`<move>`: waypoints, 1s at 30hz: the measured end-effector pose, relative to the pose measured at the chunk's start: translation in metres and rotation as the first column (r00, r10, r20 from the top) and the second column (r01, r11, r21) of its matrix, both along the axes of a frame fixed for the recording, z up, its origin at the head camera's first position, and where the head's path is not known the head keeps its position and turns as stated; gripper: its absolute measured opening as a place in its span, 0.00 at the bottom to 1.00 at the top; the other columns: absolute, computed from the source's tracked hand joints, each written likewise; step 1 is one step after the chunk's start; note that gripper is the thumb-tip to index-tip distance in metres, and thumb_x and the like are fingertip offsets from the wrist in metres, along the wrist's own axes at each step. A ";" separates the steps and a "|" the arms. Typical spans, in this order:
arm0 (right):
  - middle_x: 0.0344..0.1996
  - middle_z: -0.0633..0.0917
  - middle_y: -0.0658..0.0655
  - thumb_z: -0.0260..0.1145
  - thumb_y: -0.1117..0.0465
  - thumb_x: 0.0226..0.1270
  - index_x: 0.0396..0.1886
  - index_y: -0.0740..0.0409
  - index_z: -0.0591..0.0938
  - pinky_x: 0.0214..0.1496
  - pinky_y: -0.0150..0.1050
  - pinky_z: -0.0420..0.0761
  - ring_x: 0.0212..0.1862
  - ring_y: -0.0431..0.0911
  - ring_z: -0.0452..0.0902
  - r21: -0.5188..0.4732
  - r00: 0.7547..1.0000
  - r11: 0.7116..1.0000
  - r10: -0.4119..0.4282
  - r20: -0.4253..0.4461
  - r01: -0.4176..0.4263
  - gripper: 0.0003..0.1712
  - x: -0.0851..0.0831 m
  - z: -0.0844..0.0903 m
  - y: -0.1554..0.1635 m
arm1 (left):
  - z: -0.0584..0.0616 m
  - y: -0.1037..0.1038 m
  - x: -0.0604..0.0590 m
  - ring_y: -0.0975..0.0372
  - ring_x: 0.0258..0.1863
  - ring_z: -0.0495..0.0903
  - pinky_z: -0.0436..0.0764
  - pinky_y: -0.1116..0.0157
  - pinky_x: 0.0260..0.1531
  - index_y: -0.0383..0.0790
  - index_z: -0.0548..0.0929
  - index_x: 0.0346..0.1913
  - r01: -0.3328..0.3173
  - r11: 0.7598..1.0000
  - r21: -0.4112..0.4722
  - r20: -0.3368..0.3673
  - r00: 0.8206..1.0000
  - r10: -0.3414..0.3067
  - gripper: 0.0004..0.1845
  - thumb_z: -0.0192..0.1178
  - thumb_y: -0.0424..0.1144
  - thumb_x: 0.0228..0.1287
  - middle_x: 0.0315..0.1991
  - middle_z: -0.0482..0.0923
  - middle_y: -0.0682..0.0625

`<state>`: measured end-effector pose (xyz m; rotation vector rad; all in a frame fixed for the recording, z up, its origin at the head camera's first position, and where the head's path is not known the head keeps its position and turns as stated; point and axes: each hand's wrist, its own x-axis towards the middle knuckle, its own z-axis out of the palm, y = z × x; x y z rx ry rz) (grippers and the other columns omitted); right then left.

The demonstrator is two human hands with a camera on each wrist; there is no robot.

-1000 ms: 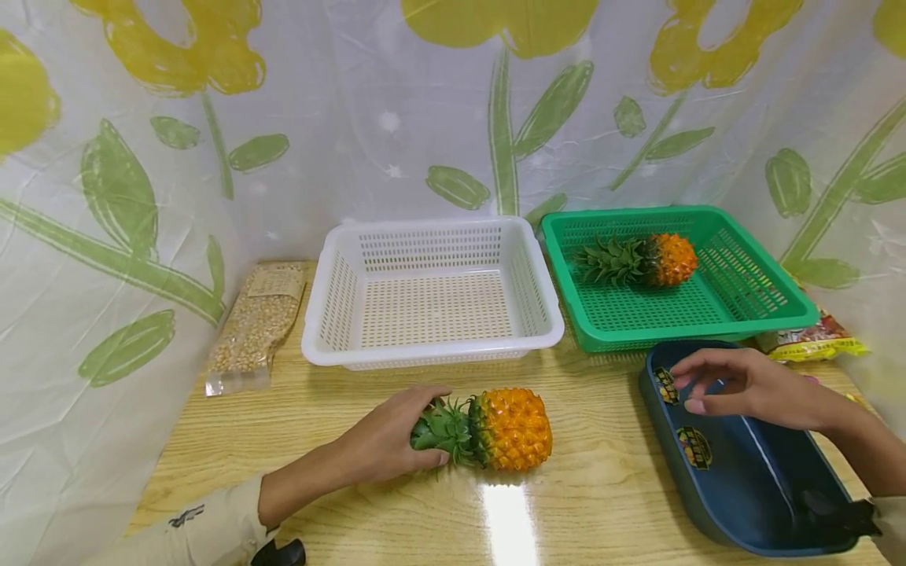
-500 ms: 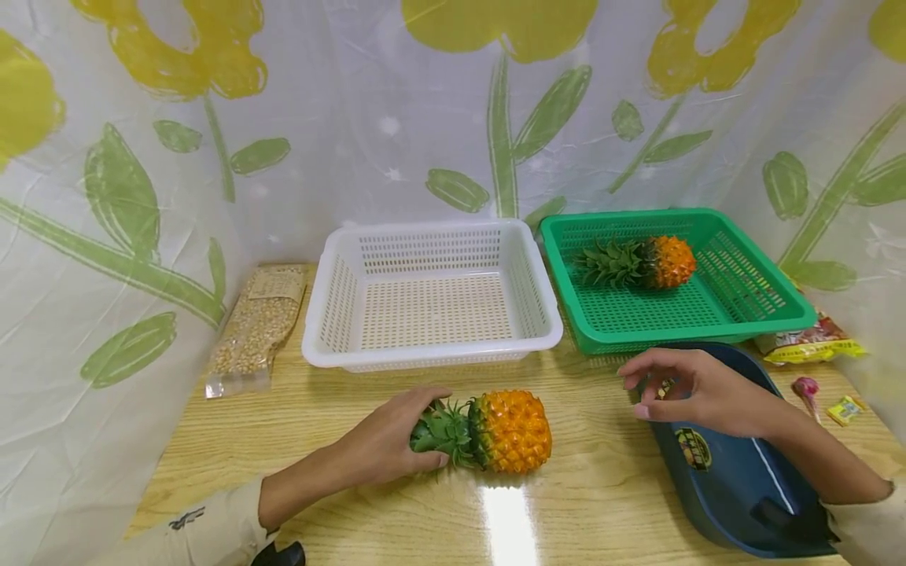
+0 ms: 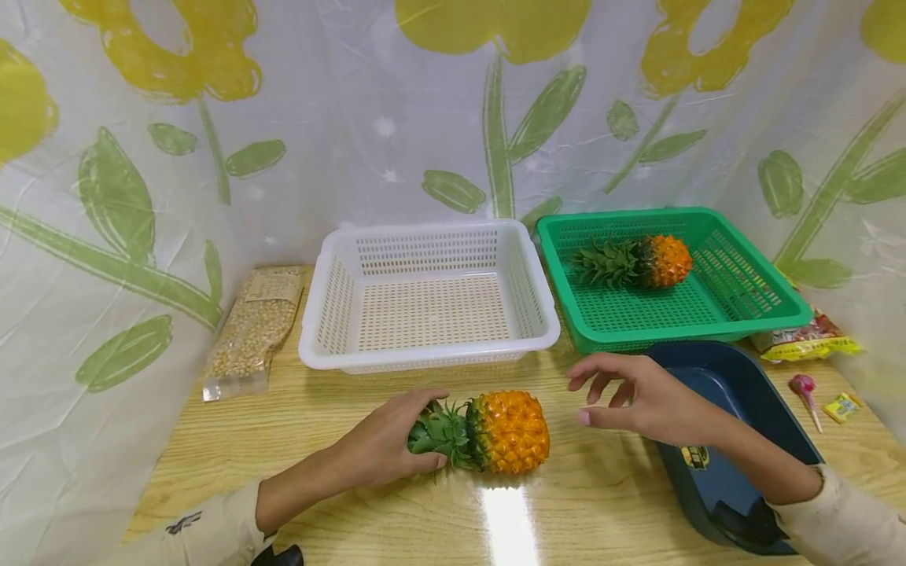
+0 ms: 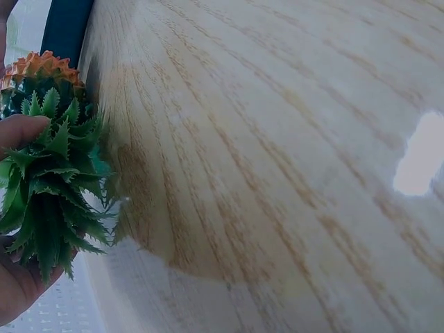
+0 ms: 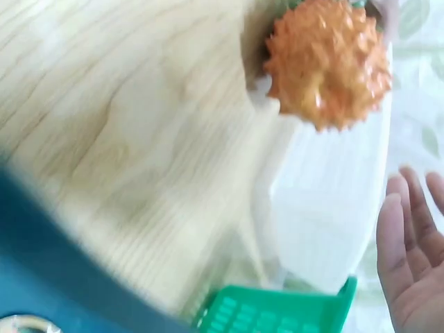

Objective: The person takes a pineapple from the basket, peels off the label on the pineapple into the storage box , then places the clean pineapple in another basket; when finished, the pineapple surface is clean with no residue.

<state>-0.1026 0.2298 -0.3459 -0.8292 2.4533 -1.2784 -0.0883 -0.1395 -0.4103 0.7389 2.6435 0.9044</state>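
A person sat at a wooden table [image 3: 340, 440] backed by a flower-printed plastic curtain [image 3: 212, 141]. A toy pineapple [image 3: 506, 431] lay on its side near the front middle of the table, its green crown pointing left. The left hand [image 3: 385, 440] grasped that crown, fingers curled over the leaves and thumb beneath. The right hand [image 3: 640, 399] hovered just right of the fruit without touching it, fingers loosely spread and holding nothing.

Farther back stood a white slotted basket [image 3: 333, 314] and, to its right, a green slotted basket [image 3: 750, 306] with a second pineapple [image 3: 661, 261] lying inside. A dark blue tray [image 3: 736, 377] sat at the near right, under the right forearm. A clear bag of what looked like dried beans [image 3: 251, 330] lay at the far left. A snack packet [image 3: 807, 339], a lollipop [image 3: 803, 387] and a small wrapped sweet [image 3: 842, 406] lay along the right edge.
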 end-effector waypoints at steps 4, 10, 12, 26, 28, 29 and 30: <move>0.50 0.84 0.52 0.72 0.57 0.66 0.55 0.45 0.81 0.39 0.38 0.84 0.44 0.46 0.81 0.014 1.000 1.000 -0.020 0.002 0.020 0.19 0.001 -0.004 -0.013 | 0.000 0.000 0.000 0.46 0.65 0.73 0.76 0.43 0.61 0.43 0.66 0.73 -0.001 1.000 -0.002 -0.002 1.000 0.000 0.45 0.75 0.47 0.55 0.70 0.71 0.43; 0.53 0.83 0.50 0.74 0.52 0.64 0.56 0.42 0.80 0.43 0.41 0.84 0.47 0.43 0.80 0.043 0.999 0.998 -0.047 -0.016 0.047 0.22 0.003 -0.010 -0.028 | -0.001 0.000 0.000 0.46 0.66 0.72 0.74 0.41 0.62 0.44 0.66 0.74 -0.003 1.000 -0.009 -0.006 1.000 0.003 0.45 0.75 0.48 0.55 0.70 0.70 0.43; 0.54 0.82 0.50 0.74 0.51 0.63 0.58 0.43 0.79 0.45 0.42 0.84 0.49 0.45 0.80 0.056 0.999 0.997 -0.045 -0.029 0.047 0.24 0.004 -0.011 -0.032 | -0.001 0.000 0.000 0.45 0.67 0.71 0.73 0.40 0.63 0.44 0.66 0.74 -0.003 1.000 -0.007 -0.004 1.000 0.003 0.45 0.75 0.48 0.55 0.71 0.70 0.43; 0.67 0.72 0.55 0.77 0.46 0.57 0.68 0.44 0.72 0.59 0.60 0.75 0.63 0.57 0.71 0.042 0.999 0.998 -0.048 0.012 0.048 0.40 0.007 -0.020 -0.052 | -0.001 0.000 0.000 0.45 0.68 0.71 0.72 0.40 0.64 0.44 0.66 0.74 -0.004 1.000 -0.008 -0.008 1.000 0.004 0.45 0.76 0.48 0.54 0.71 0.70 0.43; 0.68 0.71 0.54 0.78 0.44 0.56 0.69 0.42 0.70 0.61 0.62 0.73 0.65 0.58 0.69 0.047 0.998 0.998 -0.050 0.028 0.049 0.43 0.008 -0.020 -0.056 | -0.001 0.000 0.000 0.45 0.67 0.71 0.73 0.40 0.64 0.44 0.66 0.73 0.000 1.000 -0.006 -0.010 1.000 0.000 0.45 0.76 0.48 0.54 0.71 0.70 0.43; 0.69 0.70 0.54 0.78 0.43 0.55 0.70 0.41 0.69 0.62 0.64 0.72 0.67 0.59 0.67 0.053 0.998 0.997 -0.051 0.032 0.049 0.44 0.008 -0.020 -0.058 | -0.001 0.000 0.000 0.45 0.67 0.71 0.73 0.40 0.64 0.44 0.66 0.73 0.001 1.000 -0.006 -0.011 1.000 -0.001 0.45 0.76 0.48 0.55 0.70 0.70 0.43; 0.70 0.69 0.54 0.78 0.42 0.54 0.71 0.41 0.68 0.63 0.65 0.71 0.68 0.59 0.66 0.061 0.998 0.997 -0.052 0.037 0.049 0.46 0.008 -0.020 -0.060 | -0.001 0.000 0.000 0.45 0.67 0.72 0.73 0.40 0.63 0.44 0.66 0.73 0.002 1.000 -0.005 -0.011 1.000 -0.002 0.45 0.76 0.48 0.55 0.70 0.70 0.43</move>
